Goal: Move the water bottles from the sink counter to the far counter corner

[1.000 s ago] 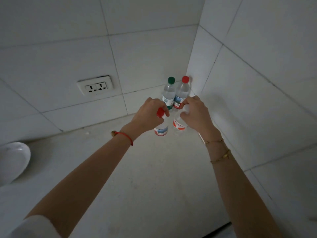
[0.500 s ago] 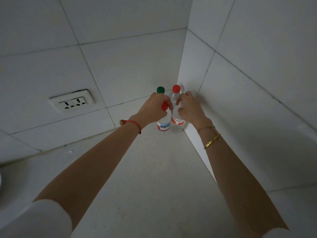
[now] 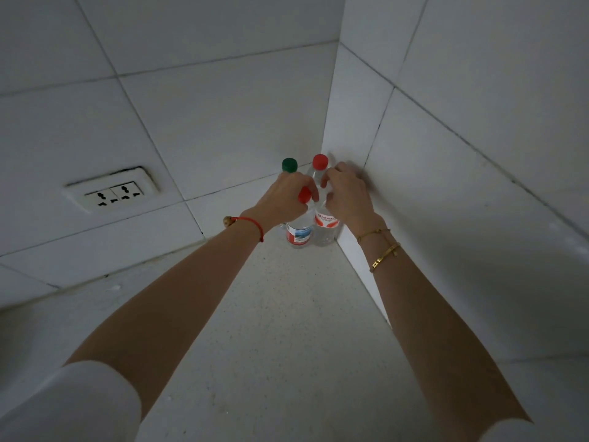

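Four clear plastic water bottles stand upright in a tight cluster in the far corner of the counter (image 3: 287, 330), where the two tiled walls meet. The front left bottle (image 3: 299, 235) has a red cap and a label banded red and blue; the front right bottle (image 3: 325, 228) carries a white label with red print, and its cap is hidden by the hand above it. Behind them rise a green-capped bottle (image 3: 289, 165) and a red-capped bottle (image 3: 320, 162), only their caps and necks showing over the knuckles. The front pair stand just beside each other, and the right one is close against the side wall.

The left hand (image 3: 287, 200) is curled over the neck of the front left bottle, fingers closed around it just under the cap. The right hand (image 3: 347, 199) wraps the upper part of the front right bottle in the same closed grip.

A red string bracelet (image 3: 251, 223) circles the left wrist; two thin gold bracelets (image 3: 384, 250) sit on the right. White sleeves end near the elbows. The counter is pale, matte and finely speckled. The walls are large glossy white tiles (image 3: 223, 122) with thin dark grout lines, and a white double socket (image 3: 111, 194) is set in the left wall.
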Demonstrator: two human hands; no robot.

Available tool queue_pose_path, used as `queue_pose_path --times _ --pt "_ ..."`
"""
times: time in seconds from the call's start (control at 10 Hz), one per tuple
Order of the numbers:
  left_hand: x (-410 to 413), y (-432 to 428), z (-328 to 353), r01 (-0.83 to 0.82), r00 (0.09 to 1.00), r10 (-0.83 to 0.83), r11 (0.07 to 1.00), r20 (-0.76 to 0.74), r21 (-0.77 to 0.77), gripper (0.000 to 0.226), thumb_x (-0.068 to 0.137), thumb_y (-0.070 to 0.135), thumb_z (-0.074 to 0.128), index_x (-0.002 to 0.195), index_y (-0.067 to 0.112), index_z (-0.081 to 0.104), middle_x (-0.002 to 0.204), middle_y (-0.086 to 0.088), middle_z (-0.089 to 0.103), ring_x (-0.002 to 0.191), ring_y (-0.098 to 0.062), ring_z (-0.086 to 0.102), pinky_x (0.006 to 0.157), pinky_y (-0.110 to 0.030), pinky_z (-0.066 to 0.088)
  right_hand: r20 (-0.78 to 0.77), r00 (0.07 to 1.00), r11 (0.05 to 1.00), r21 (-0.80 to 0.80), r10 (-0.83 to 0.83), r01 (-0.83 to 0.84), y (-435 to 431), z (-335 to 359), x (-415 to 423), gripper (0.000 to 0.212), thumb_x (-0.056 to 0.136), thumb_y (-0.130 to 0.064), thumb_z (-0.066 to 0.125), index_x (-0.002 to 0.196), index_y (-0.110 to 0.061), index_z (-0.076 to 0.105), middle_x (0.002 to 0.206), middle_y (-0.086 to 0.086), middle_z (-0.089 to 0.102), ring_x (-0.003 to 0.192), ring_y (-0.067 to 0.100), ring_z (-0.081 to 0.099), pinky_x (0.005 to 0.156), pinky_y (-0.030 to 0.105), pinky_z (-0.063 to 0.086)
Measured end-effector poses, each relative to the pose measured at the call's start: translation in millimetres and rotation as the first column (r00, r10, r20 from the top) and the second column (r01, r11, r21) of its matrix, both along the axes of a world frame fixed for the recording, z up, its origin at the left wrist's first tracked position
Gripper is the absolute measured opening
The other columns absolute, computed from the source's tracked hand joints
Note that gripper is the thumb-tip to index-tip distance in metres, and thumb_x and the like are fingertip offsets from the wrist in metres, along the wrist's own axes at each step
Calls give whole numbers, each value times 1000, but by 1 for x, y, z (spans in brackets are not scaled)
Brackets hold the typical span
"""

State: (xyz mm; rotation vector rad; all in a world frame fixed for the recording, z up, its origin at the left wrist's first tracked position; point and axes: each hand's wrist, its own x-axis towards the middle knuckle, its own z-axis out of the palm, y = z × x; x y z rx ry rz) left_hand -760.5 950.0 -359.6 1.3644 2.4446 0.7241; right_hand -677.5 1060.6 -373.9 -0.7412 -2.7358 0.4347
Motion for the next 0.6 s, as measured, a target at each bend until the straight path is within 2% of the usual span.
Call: queue_pose_path --times 0.1,0.2,0.4,0.6 --pt "-1 2 -6 -16 1000 16 1000 -5 21 26 81 -8 56 94 13 64 95 -5 64 87 -19 61 82 -22 48 10 1000 1000 -2 7 -7 2 1 2 28 84 -5 65 110 -14 59 117 7 58 99 21 61 83 19 42" --pt "-2 2 -9 -26 1000 27 999 -12 31 31 81 -4 60 106 15 59 106 -5 63 98 -20 58 86 -23 44 20 1000 1000 7 3 -3 0 3 7 37 85 -8 65 121 -14 56 123 7 58 107 22 60 91 25 47" --pt "1 -9 -12 -43 998 46 997 -47 59 47 80 7 66 123 22 52 121 -5 61 109 -23 57 85 -23 37 30 999 997 68 -29 27 -11 11 27 43 89 -18 62 129 -12 49 132 10 52 125 27 47 102 33 42" --pt "5 -33 -9 -48 998 53 993 -42 106 55 83 14 65 133 27 45 135 -3 54 122 -22 52 91 -24 35 46 998 997 59 -42 40 -30 29 48 44 94 -26 54 134 -11 44 135 11 51 127 30 44 105 35 39"
